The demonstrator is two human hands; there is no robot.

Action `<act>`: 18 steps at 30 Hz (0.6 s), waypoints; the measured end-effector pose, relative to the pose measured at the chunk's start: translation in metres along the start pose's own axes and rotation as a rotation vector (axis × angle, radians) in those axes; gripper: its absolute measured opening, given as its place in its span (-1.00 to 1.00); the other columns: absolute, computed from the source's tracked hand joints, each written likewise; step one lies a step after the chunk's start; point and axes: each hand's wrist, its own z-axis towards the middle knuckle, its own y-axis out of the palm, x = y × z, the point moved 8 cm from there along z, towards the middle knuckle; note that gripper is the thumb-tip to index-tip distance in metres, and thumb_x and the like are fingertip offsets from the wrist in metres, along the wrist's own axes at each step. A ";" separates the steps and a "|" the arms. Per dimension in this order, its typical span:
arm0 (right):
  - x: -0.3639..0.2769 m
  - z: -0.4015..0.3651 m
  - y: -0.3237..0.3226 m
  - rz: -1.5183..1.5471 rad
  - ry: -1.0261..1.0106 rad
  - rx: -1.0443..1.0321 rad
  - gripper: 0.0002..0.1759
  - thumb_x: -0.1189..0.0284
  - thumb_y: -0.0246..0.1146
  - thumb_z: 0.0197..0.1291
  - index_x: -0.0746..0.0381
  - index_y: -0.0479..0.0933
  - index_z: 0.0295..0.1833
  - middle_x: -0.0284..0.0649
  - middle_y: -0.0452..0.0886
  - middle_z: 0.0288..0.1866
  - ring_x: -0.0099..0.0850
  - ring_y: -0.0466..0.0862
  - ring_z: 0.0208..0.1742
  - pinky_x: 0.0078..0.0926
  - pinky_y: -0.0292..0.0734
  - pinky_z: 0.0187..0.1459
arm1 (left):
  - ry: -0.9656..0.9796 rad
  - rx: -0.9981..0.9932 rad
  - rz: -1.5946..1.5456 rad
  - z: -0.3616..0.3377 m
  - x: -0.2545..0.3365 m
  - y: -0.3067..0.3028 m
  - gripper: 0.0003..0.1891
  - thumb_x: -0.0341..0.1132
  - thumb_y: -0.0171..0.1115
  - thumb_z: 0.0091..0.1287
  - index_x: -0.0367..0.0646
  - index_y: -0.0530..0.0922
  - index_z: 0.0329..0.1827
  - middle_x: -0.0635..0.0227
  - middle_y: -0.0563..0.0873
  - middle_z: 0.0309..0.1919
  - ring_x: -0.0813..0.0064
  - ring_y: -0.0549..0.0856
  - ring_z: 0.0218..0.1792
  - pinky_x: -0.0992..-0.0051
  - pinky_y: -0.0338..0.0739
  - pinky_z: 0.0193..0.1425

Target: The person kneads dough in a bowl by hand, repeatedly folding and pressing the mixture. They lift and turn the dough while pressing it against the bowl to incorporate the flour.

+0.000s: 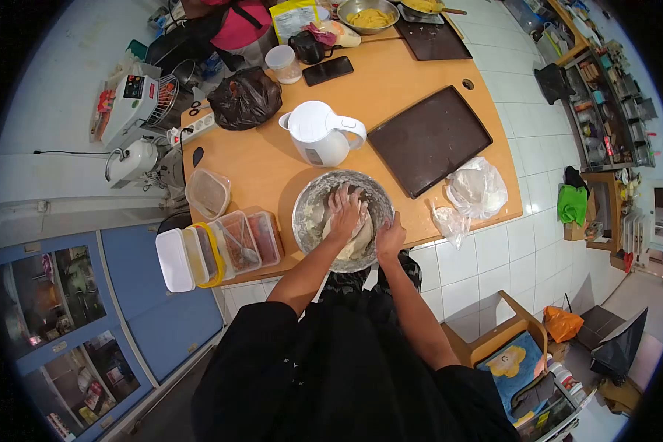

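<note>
A round metal bowl, its inside smeared with flour and dough, sits at the near edge of the table. Inside it lies a pale lump of dough. My left hand reaches into the bowl and presses on the dough with its fingers stretched out, partly covering it. At the bowl's right side, my right hand is closed around the rim. A white electric kettle stands just beyond the bowl.
Right of the bowl are a dark baking tray and plastic bags. Lidded containers line the left edge. Farther back are a black plastic bag, a jar, a phone and a pan of yellow food.
</note>
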 end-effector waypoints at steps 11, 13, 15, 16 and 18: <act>-0.001 0.004 0.003 -0.024 0.007 0.033 -0.71 0.56 0.19 0.19 0.40 0.48 0.04 0.31 0.59 -0.39 0.29 0.62 -0.24 0.09 0.45 -0.21 | -0.028 -0.567 -0.139 -0.089 0.018 -0.043 -0.44 -0.13 0.01 0.41 -0.15 0.30 0.44 0.11 0.01 0.59 0.12 0.19 0.53 -0.29 0.07 0.43; -0.006 0.009 0.003 -0.033 -0.012 0.054 -0.71 0.56 0.19 0.19 0.41 0.49 0.04 0.30 0.61 -0.37 0.28 0.62 -0.22 0.08 0.46 -0.19 | -0.027 -0.548 -0.094 -0.108 0.022 -0.062 -0.51 -0.16 0.03 0.40 -0.16 0.42 0.34 0.08 0.15 0.54 0.11 0.27 0.48 -0.22 0.16 0.41; -0.010 0.009 -0.003 -0.069 -0.023 0.103 -0.71 0.57 0.19 0.19 0.41 0.49 0.03 0.29 0.62 -0.34 0.27 0.63 -0.21 0.06 0.48 -0.19 | -0.081 -0.509 -0.165 -0.108 0.026 -0.087 -0.57 -0.18 0.06 0.38 -0.16 0.51 0.25 0.06 0.28 0.46 0.11 0.34 0.43 -0.15 0.25 0.37; -0.006 0.011 0.000 -0.065 -0.004 0.067 -0.69 0.57 0.20 0.19 0.42 0.48 0.05 0.29 0.62 -0.34 0.26 0.64 -0.21 0.06 0.49 -0.19 | -0.134 -0.476 -0.251 -0.100 0.025 -0.108 -0.60 -0.20 0.07 0.37 -0.16 0.54 0.21 0.06 0.34 0.42 0.10 0.37 0.40 -0.11 0.29 0.34; 0.003 0.019 0.005 -0.057 0.035 0.004 -0.65 0.56 0.21 0.19 0.45 0.46 0.09 0.29 0.63 -0.34 0.24 0.65 -0.22 0.05 0.51 -0.19 | -0.223 -0.339 -0.498 -0.085 0.001 -0.113 -0.65 -0.26 0.11 0.35 -0.13 0.58 0.16 0.11 0.52 0.25 0.07 0.47 0.27 -0.01 0.38 0.25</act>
